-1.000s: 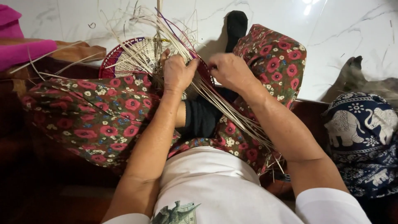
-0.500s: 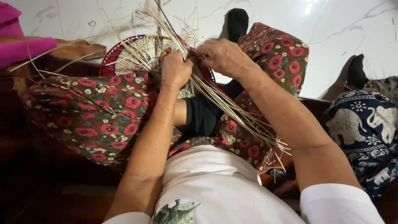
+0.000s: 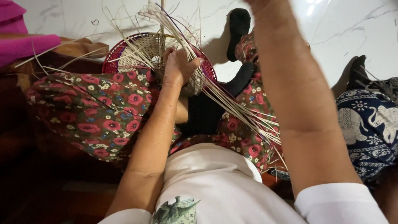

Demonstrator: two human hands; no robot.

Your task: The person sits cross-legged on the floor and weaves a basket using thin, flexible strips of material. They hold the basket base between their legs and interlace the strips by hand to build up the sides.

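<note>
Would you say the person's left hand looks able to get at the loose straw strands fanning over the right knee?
Probably yes: the left hand grips the woven basket, and the strands trail from just beside it, with nothing lying between.

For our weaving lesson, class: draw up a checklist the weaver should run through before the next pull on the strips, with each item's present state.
1. Left hand grips the woven basket: ok.
2. Right hand visible: not ok, only the forearm shows; the hand is past the top edge.
3. Loose strips fan freely across the lap: ok.
4. Red rim unbroken: cannot tell, partly hidden.
5. Which strip the right hand holds: cannot tell.
</note>
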